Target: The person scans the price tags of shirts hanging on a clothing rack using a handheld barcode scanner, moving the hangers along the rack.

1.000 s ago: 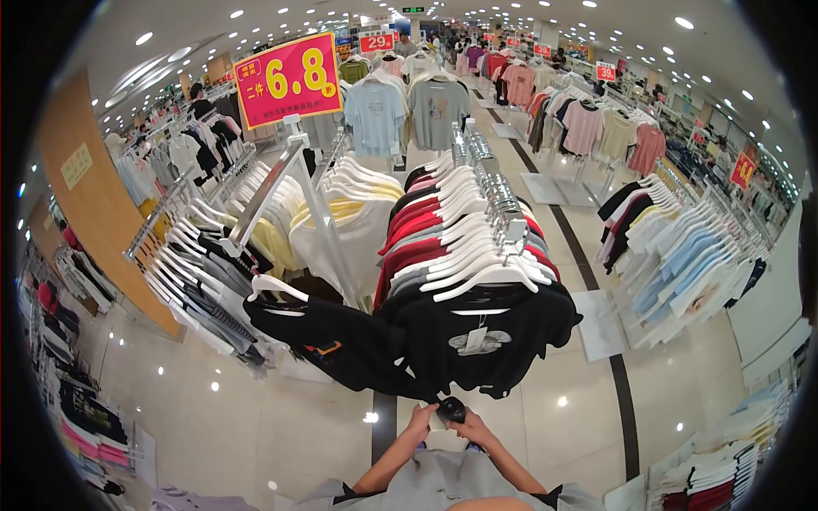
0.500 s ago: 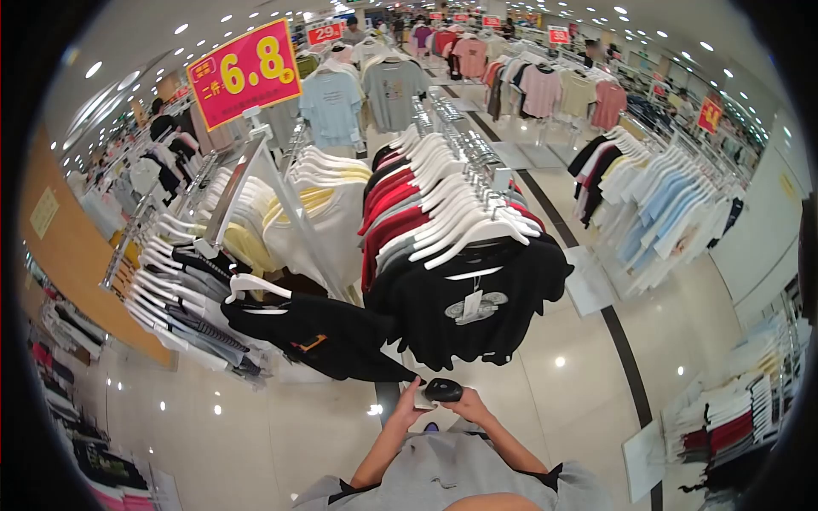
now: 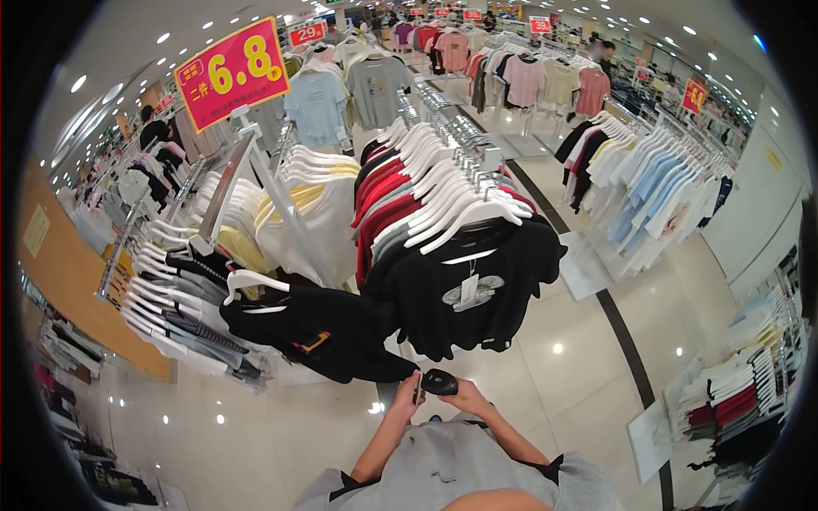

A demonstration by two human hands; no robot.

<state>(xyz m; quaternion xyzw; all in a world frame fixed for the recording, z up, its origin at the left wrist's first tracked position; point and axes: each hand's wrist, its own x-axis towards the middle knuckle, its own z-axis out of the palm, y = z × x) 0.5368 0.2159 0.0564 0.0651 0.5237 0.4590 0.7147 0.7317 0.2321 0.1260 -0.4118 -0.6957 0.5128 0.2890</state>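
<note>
My right hand [image 3: 464, 397] is wrapped round a black handheld barcode scanner [image 3: 440, 381], its rounded head pointing left. Just left of it, my left hand [image 3: 406, 399] pinches a small pale tag [image 3: 418, 390], seen nearly edge-on, at the lower corner of a black T-shirt [image 3: 332, 332]. That shirt has a small orange print and hangs from a white hanger [image 3: 256, 281], its hem drawn toward me. Beside it, another black T-shirt [image 3: 469, 289] with a grey print and a white paper tag [image 3: 469, 289] faces me at the front of the rail.
Red, grey and white shirts on white hangers fill the middle rack [image 3: 409, 187]. A pink price sign [image 3: 233, 74] stands above the left rail. More racks [image 3: 656, 179] line the right side, with a white base plate [image 3: 584, 266] on the tiled floor.
The tag in my left hand has turned from facing up to nearly edge-on. The scanner has moved slightly left and up, close to my left fingers. The view has shifted a little.
</note>
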